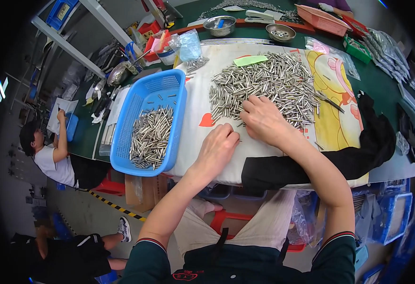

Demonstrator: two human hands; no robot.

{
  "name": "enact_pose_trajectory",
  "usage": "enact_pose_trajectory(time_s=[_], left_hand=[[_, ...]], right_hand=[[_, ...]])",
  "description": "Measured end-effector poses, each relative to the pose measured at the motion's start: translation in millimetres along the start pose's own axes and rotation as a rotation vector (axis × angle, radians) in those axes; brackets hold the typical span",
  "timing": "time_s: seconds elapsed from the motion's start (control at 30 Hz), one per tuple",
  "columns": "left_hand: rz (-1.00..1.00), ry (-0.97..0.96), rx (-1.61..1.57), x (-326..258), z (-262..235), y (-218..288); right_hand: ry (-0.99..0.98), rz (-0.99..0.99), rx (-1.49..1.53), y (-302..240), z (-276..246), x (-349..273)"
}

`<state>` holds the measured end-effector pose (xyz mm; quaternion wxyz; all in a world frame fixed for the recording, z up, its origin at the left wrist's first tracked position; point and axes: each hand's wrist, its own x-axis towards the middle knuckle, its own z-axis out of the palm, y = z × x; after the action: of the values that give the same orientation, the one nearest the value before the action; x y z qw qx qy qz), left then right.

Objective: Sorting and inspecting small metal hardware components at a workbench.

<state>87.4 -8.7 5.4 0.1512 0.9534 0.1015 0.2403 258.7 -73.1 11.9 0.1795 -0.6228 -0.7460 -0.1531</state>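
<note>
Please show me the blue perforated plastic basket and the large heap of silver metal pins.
Blue basket (pixel 131 116): head view, left inner wall.
Silver pin heap (pixel 273 81): head view, its middle.

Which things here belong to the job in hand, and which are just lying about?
Likely part of the job:
Heap of slim metal pins, right hand at its near edge, left hand just beside
Blue perforated basket, holding similar pins

Apparently just lying about:
Pliers at the heap's right
Black cloth
Green slip on the heap
Larger metal bowl

Red lettering (pixel 185 275) on dark green shirt (pixel 250 266).
</note>
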Motion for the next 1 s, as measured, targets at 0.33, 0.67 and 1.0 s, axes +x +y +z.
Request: enact_pose_trajectory(time_s=[0.33,0.67,1.0], left_hand=[[-0.198,0.102,0.137,-14.4,-15.8,-18.7],[-0.333,0.155,0.23,9.7,-4.2,-31.0],[-0.005,-0.014,0.058,13.9,-17.6,-34.0]], right_hand=[[-0.044,-0.082,-0.12,-6.3,9.5,9.3],[0.011,-0.117,0.038,-13.8,0.5,-4.3],[-0.019,-0.078,0.121,-12.2,1.6,-8.2]])
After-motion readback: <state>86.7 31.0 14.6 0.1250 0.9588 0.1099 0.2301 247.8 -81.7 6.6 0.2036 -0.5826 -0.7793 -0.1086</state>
